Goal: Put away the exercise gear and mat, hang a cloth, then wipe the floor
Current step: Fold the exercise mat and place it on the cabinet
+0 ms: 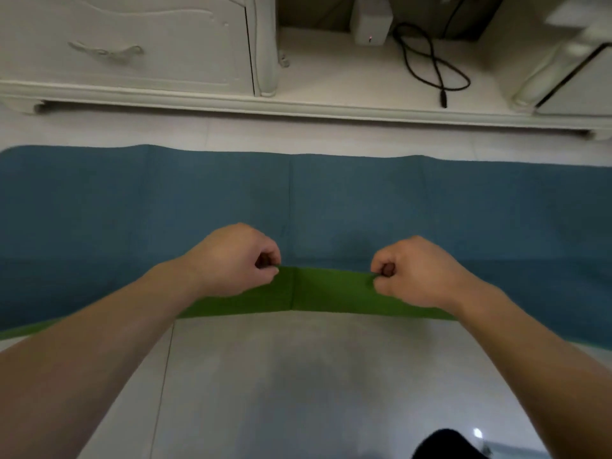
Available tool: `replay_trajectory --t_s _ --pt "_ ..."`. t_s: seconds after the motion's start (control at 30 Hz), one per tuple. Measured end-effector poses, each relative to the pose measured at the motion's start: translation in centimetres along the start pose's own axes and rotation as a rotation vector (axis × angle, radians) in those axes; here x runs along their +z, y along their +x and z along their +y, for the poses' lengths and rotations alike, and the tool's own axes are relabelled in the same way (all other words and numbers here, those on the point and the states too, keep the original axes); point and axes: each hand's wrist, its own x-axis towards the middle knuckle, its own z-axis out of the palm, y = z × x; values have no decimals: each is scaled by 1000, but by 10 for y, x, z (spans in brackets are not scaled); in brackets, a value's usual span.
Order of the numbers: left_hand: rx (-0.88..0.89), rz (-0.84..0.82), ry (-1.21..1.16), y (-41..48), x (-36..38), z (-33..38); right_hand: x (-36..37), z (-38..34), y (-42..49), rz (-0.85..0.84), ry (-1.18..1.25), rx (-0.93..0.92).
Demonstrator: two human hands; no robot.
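A long exercise mat (298, 200) lies across the tiled floor, blue on top with fold creases. Its near edge is lifted and turned over, showing a green underside (326, 293). My left hand (231, 260) pinches that lifted edge left of the centre crease. My right hand (407, 271) pinches the same edge to the right, about a forearm's length away. Both fists are closed on the mat's rim, with both forearms reaching in from below.
A white cabinet (132, 44) with a drawer handle stands on a low plinth beyond the mat. A black cable (430, 61) and a small white box (371, 24) lie on the plinth. Grey floor tiles (298, 376) fill the foreground, with a dark shape (443, 445) at the bottom.
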Motion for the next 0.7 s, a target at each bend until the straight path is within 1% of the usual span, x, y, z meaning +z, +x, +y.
replay_trajectory --t_s 0.2,0.37,0.5,0.7 --pt "48 4 49 21 -55 -7 -57 -14 28 20 48 86" --pt "70 30 123 46 -98 -11 -103 -21 56 5 51 100" --pt "38 114 137 84 -115 -23 -117 -5 96 63 78 98" --pt "-24 234 151 144 -116 -45 -118 18 154 168 97 95"
